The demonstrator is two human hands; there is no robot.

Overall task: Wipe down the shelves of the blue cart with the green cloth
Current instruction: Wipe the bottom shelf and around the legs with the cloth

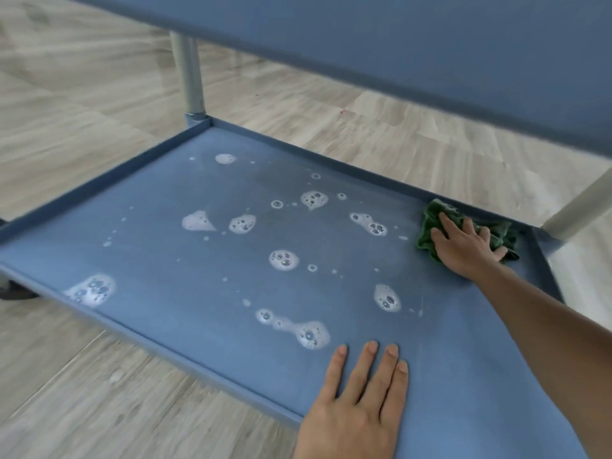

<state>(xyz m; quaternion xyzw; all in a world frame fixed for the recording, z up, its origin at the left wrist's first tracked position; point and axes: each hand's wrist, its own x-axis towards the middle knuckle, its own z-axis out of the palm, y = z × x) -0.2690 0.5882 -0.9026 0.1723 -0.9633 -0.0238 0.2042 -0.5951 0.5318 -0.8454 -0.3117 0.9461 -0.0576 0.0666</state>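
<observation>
White foam patches (pixel 283 260) dot the lower shelf (pixel 159 260) of the blue cart (pixel 430 44). The left hand (pixel 357 402) lies flat on its near edge, fingers straight and close together. At the far right corner the green cloth (pixel 430 220) is bunched under the right hand (pixel 463 248), whose spread fingers press it down.

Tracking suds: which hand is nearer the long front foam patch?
Left. Left hand rests just short of the foam patch; right hand presses the green cloth, far beyond.
</observation>
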